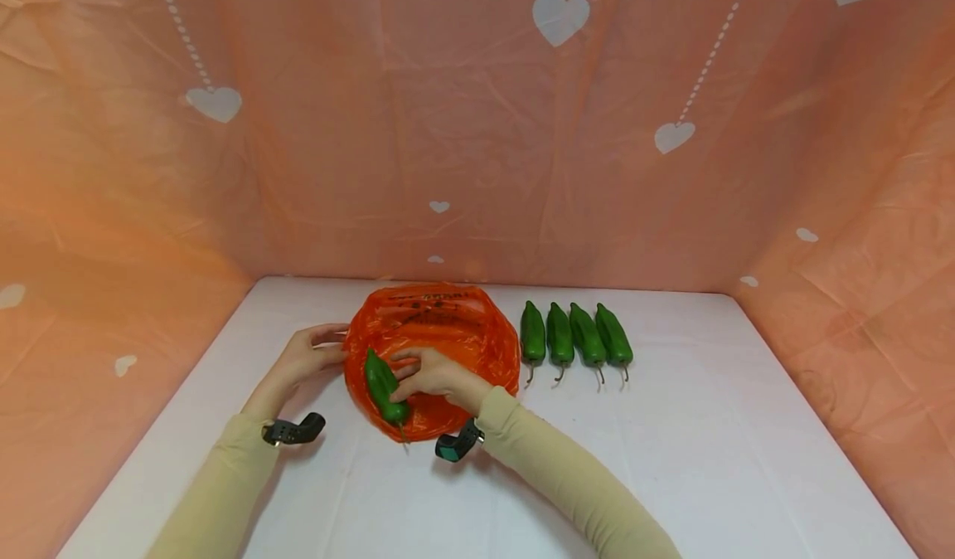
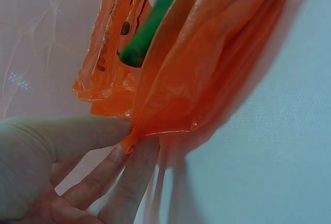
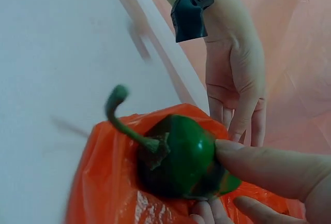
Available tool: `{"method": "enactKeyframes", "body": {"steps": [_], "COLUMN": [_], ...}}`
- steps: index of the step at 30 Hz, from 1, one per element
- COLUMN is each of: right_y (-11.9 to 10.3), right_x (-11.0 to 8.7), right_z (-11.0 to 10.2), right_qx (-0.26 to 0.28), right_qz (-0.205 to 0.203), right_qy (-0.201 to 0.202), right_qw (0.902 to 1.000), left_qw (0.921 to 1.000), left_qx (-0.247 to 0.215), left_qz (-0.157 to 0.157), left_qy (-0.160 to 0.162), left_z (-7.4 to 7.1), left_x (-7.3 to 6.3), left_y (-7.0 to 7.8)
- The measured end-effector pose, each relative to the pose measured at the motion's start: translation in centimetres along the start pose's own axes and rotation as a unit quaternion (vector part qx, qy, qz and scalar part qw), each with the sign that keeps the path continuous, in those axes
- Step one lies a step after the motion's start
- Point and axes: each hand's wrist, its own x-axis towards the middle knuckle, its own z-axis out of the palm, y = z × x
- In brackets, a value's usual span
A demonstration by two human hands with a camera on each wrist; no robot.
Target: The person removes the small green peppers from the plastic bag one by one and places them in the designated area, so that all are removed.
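An orange-red plastic bag (image 1: 462, 360) stands with its mouth open on the white table. My left hand (image 1: 304, 360) pinches the bag's left rim between thumb and fingers, as the left wrist view shows close up. Over the bag's mouth, my right hand (image 1: 436, 374) holds a green pepper (image 1: 383, 386) between thumb and fingers. The pepper's curled stem (image 3: 124, 120) points toward the table's front edge. In the left wrist view the tip end of the pepper (image 2: 142, 45) hangs between the bag's walls.
Several green peppers (image 1: 561, 335) lie side by side just right of the bag, stems toward the front. A white cloth covers the table (image 1: 716, 426). Peach curtains (image 1: 477, 169) with white hearts hang behind and at both sides.
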Motion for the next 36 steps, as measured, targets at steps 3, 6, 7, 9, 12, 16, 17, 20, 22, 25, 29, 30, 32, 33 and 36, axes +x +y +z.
{"method": "enactKeyframes", "body": {"steps": [3,6,7,9,12,16,17,20,22,25,29,30,32,33,36], "right_y": [0.0,0.0,0.0,0.1,0.2,0.6,0.7,0.9,1.1,1.1,1.2,1.2,1.3,1.3,1.3], "right_x": [0.1,0.1,0.1,0.0,0.0,0.0,0.1,0.1,0.0,-0.1,-0.1,-0.1,-0.1,-0.1,-0.1], "right_z": [0.0,0.0,0.0,0.0,-0.1,-0.3,-0.3,-0.5,-0.6,-0.7,-1.0,-1.0,-1.1,-1.2,-1.4], "right_qx": [-0.011,-0.016,-0.018,-0.017,0.002,0.054,0.066,0.086,0.098,0.111,0.113,0.11,0.103,0.099,0.087], "right_qz": [0.003,0.007,0.009,0.012,0.014,0.003,-0.001,-0.014,-0.019,-0.021,-0.024,-0.025,-0.031,-0.033,-0.045], "right_qy": [-0.003,-0.001,0.0,0.001,-0.009,-0.036,-0.042,-0.051,-0.052,-0.052,-0.046,-0.042,-0.031,-0.026,-0.016], "right_qw": [0.9999,0.9998,0.9998,0.9998,0.9999,0.9979,0.9969,0.9949,0.9936,0.9922,0.9923,0.9927,0.9937,0.9942,0.9951], "left_qw": [1.0,1.0,1.0,1.0,1.0,0.9999,0.9999,0.9999,0.9999,0.9998,0.9997,0.9997,0.9996,0.9996,0.9997], "left_qx": [0.003,0.002,0.002,0.0,-0.007,-0.01,-0.009,-0.007,-0.006,-0.014,-0.02,-0.018,-0.023,-0.023,-0.019], "left_qz": [-0.002,-0.005,-0.004,0.0,0.003,0.003,0.005,0.008,0.012,0.013,0.016,0.018,0.015,0.013,0.012], "left_qy": [0.001,0.003,0.002,0.001,-0.001,-0.004,-0.003,-0.004,-0.005,-0.009,-0.007,-0.007,-0.008,-0.008,-0.007], "left_z": [0.0,0.0,0.0,0.0,-0.1,-0.1,-0.1,-0.2,-0.1,-0.1,-0.1,-0.1,-0.1,-0.1,0.0], "left_x": [0.0,-0.1,-0.1,-0.1,-0.1,-0.1,-0.2,-0.2,-0.3,-0.3,-0.3,-0.3,-0.2,-0.2,-0.2], "left_y": [0.0,0.0,0.0,0.0,0.0,0.0,0.0,0.0,0.1,0.1,0.2,0.2,0.2,0.2,0.2]}}
